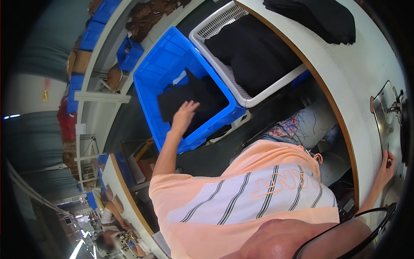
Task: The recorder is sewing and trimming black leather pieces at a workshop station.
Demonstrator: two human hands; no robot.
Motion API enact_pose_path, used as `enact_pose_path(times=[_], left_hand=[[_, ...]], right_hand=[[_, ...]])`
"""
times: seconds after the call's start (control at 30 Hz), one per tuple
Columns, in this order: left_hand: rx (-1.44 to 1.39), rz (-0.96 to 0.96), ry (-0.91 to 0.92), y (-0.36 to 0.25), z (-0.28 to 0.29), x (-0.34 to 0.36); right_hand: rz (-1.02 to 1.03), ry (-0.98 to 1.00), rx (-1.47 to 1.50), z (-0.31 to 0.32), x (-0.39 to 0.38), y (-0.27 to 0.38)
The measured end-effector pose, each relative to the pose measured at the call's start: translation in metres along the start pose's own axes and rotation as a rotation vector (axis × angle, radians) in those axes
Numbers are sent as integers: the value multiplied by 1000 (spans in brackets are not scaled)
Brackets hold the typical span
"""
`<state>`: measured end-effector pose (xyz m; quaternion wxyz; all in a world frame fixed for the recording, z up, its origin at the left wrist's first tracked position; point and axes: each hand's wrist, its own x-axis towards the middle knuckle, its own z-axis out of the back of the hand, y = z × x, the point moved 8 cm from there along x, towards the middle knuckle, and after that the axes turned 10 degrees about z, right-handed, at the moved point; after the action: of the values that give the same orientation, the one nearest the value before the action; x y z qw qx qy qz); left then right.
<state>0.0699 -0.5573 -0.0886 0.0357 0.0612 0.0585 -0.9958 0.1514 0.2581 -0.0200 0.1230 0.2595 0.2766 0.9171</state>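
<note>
while the left hand point(184, 113) hangs over the blue crate point(155, 73), fingers spread wide and holding nothing, the black fabric point(192, 100) lies just beneath and beyond its fingertips, inside the crate. left arm extended, palm down. the right hand point(387, 166) rests on the white table point(358, 73) edge, well apart; its grip cannot be judged.

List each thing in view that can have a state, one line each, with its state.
left hand: open, fingers spread, over the dark cloth in the blue crate
right hand: resting on the table by the sewing machine; grip unclear
blue crate: open, partly filled with dark cloth
white basket: open, filled with black fabric
table: a black garment lies on it
</note>
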Motion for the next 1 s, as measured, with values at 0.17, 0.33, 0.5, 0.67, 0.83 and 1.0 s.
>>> enact_pose_path(times=[0.17,0.33,0.5,0.67,0.83,1.0], left_hand=[[35,12,898,-16,-65,6],[-785,-52,529,-104,103,84],[-445,-300,-144,-267,155,152],[-533,-843,-467,-389,162,172],[-170,-1045,-377,-452,168,198],[-550,-743,278,-455,167,242]], right_hand=[[-49,1,40,-5,-6,-11],[-60,-105,158,-11,-8,-10],[-121,-249,208,5,-18,8],[-144,-309,155,17,-17,37],[-280,-298,228,16,-15,43],[-353,-274,258,14,-17,37]])
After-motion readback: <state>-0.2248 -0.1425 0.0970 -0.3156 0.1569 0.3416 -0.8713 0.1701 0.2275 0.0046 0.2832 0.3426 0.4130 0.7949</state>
